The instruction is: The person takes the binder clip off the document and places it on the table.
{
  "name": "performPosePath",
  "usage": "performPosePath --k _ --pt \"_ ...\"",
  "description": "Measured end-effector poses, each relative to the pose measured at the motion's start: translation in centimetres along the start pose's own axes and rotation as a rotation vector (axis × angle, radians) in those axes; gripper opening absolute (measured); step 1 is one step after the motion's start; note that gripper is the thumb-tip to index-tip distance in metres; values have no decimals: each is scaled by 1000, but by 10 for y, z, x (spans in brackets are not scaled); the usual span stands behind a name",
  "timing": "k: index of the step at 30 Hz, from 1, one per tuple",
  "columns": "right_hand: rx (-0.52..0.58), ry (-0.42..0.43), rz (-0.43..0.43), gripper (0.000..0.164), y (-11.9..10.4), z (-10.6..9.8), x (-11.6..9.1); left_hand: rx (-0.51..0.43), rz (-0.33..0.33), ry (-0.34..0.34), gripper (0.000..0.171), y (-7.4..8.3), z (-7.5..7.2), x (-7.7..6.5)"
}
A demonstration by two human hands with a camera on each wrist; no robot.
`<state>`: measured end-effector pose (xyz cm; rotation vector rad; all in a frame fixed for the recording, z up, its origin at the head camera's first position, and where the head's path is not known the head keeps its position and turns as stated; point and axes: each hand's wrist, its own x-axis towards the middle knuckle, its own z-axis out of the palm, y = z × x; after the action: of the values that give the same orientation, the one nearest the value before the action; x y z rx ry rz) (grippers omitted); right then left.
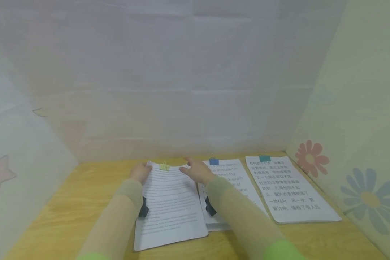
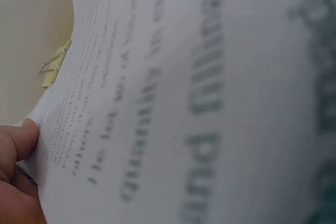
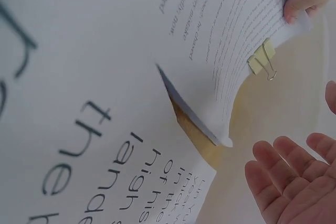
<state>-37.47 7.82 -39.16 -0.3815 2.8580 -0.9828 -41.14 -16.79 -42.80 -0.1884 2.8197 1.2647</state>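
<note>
A stack of printed sheets (image 1: 170, 206) with a yellow binder clip (image 1: 164, 166) on its top edge lies in front of me. My left hand (image 1: 140, 172) pinches its upper left corner, thumb on the printed face; in the left wrist view the paper bends near that hand (image 2: 16, 166). Close to the upper right corner is my right hand (image 1: 198, 171). The right wrist view shows its fingers (image 3: 281, 174) extended and apart from the paper, with the yellow clip (image 3: 261, 59) between the hands. In that view the stack's right corner is raised off the table.
Partly under the held stack and my right forearm lies a second stack (image 1: 234, 168) with a blue binder clip (image 1: 214, 161). Farther right is a third stack (image 1: 299, 209), with a teal clip (image 1: 264, 158). A wooden table (image 1: 65, 216) carries them, with a flower-patterned wall (image 1: 360, 144) on the right.
</note>
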Motion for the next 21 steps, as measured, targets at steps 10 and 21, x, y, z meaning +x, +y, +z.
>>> performPosePath --k 10,21 --pt "20 -4 -2 67 -4 -10 -12 -67 41 66 42 -3 -11 -22" --pt "18 1 -87 66 -19 -22 -34 -319 0 36 40 -3 -24 -61"
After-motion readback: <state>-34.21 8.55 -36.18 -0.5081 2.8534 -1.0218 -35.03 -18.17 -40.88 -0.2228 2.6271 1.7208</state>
